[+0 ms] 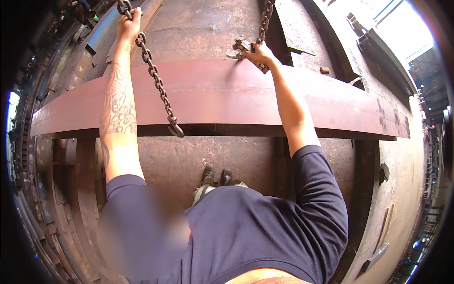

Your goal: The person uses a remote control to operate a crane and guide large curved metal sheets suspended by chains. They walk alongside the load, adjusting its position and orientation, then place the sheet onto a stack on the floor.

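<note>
My left hand (128, 24) is raised and closed around a steel chain (156, 80) that hangs down across a long reddish-brown curved steel plate (222, 94). The chain ends in a hook (175, 128) dangling at the plate's lower edge. My right hand (259, 53) grips a metal plate clamp (242, 46) on the plate's upper edge. A second chain (265, 21) runs up from that clamp. My boots (216, 176) stand on the rusty steel floor below.
A large rusty curved steel shell (198, 23) lies beyond the plate. Steel ribs and frames (56, 189) line the left side. Flat bars (383, 232) rest at lower right. Bright daylight enters at upper right.
</note>
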The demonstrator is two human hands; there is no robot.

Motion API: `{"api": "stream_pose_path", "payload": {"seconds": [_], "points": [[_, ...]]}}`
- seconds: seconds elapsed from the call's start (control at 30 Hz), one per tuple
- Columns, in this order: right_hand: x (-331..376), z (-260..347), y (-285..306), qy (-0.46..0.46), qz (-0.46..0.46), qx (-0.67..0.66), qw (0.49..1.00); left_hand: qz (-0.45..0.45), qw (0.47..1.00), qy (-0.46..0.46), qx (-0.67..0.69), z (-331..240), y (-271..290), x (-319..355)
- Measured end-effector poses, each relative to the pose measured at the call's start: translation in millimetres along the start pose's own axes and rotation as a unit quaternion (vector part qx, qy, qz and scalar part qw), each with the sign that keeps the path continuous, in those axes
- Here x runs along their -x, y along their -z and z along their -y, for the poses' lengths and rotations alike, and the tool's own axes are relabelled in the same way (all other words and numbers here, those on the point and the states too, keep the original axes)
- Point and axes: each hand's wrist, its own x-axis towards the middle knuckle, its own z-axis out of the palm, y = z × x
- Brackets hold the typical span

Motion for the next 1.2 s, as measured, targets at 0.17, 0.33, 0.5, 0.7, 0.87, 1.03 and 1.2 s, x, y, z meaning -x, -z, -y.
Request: {"api": "stream_pose_path", "payload": {"seconds": [0.17, 0.33, 0.5, 0.7, 0.87, 1.03, 1.2], "points": [[27.2, -3.0, -4.9, 0.007, -0.004, -0.005, 1.0, 0.024, 0.999, -0.023, -0.03, 33.6, -10.9, -29.3], [43.0, -2.9, -2.8, 0.075, 0.008, 0.036, 0.997, 0.013, 0.996, -0.049, 0.072, 52.7, -35.5, -51.1], [93.9, -50.6, 19.7, -0.034, 0.056, -0.003, 0.998, 0.03, 0.978, 0.022, 0.206, 23.9, -119.8, -17.7], [135.5, 23.8, 15.1, -0.049, -0.007, -0.046, 0.998, -0.003, 0.99, -0.084, 0.116, 83.2, -38.4, -96.7], [179.2, 24.1, 28.3, 0.049, -0.059, 0.012, 0.997, -0.004, 0.987, -0.153, -0.055, 52.9, -33.8, -83.0], [179.3, 22.4, 23.4, 0.029, -0.019, -0.014, 0.999, 0.064, 0.994, -0.084, 0.013, 76.9, -55.4, -91.4], [96.4, 19.5, 35.6, 0.116, -0.064, 0.049, 0.99, 0.116, 0.974, -0.192, -0.031, 197.6, -92.9, -213.6]]}}
